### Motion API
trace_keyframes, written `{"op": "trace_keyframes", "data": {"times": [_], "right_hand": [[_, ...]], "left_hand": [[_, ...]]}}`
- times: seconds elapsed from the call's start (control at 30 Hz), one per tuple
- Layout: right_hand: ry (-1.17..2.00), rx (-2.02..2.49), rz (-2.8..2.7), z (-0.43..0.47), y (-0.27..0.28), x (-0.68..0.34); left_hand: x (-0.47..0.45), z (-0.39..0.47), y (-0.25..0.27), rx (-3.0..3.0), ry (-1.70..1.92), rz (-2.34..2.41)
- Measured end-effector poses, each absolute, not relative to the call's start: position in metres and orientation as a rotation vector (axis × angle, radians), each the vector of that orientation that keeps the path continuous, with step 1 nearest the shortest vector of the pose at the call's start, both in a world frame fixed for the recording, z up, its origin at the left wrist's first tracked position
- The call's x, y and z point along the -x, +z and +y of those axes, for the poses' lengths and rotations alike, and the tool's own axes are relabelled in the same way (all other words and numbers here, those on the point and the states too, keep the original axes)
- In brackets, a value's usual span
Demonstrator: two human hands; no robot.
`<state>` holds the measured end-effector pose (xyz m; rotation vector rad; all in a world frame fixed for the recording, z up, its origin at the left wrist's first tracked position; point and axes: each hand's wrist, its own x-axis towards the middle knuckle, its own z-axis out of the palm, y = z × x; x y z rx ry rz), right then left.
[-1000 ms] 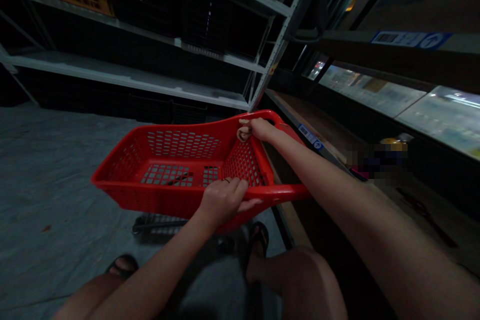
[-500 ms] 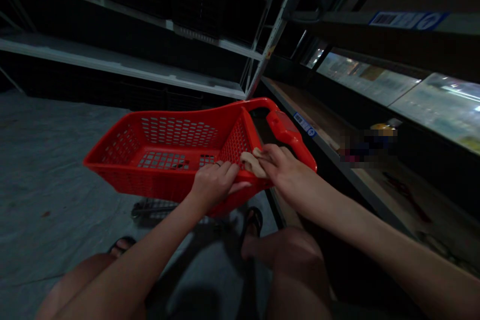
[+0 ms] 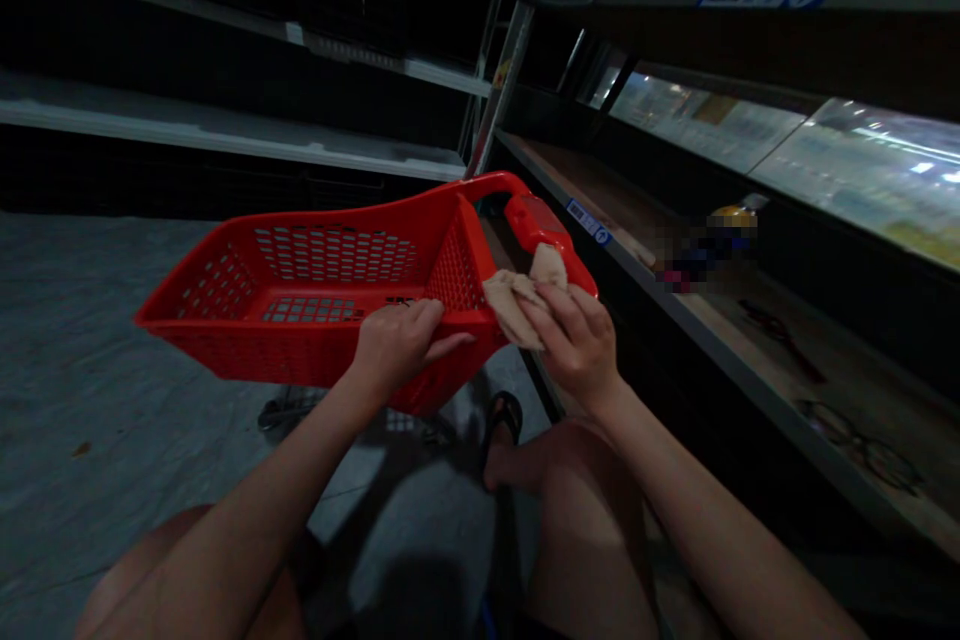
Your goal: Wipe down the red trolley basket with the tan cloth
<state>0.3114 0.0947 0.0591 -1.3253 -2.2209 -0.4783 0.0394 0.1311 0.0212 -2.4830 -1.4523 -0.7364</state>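
Observation:
A red plastic shopping cart [image 3: 300,350] with perforated walls stands in front of me. My left hand [image 3: 394,345] grips the near rim of its basket, fingers over the edge and thumb outside. In my right hand [image 3: 581,335] is a beige cloth [image 3: 517,305], bunched under the fingers and pressed on the corner where the rim meets the handle. Part of the cloth sticks up against the red handle [image 3: 536,220]. The cart's basket holds nothing that I can make out.
To the right runs a low shelf [image 3: 705,340] with a bottle [image 3: 739,212], a dark red item [image 3: 784,340] and eyeglasses [image 3: 859,445]. White metal shelving [image 3: 225,142] stands behind the cart. My sandalled foot [image 3: 502,425] is beneath the cart's near side.
My right hand has shifted along the rim toward the handle, and the cloth is now more spread out. My left hand stays on the rim. The view has turned slightly.

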Motion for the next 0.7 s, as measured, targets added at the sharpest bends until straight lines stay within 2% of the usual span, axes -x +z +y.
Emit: {"op": "trace_keyframes", "data": {"times": [0.17,0.27,0.37,0.53,0.7], "right_hand": [[-0.595,1.375,-1.799,0.102,0.060,-0.330],[-0.552,1.466,-1.609,0.103,0.038,-0.304],[-0.580,1.354,-1.528,0.104,0.009,-0.270],[-0.793,1.062,-1.710,0.095,-0.023,-0.238],[-0.973,0.957,-1.959,0.096,-0.007,-0.275]], "left_hand": [[-0.045,0.131,0.027,2.465,-0.689,-1.478],[-0.049,0.131,0.030,2.423,-0.677,-1.499],[-0.052,0.132,0.030,2.392,-0.679,-1.509],[-0.057,0.136,0.026,2.400,-0.690,-1.509],[-0.056,0.139,0.025,2.500,-0.701,-1.420]]}}
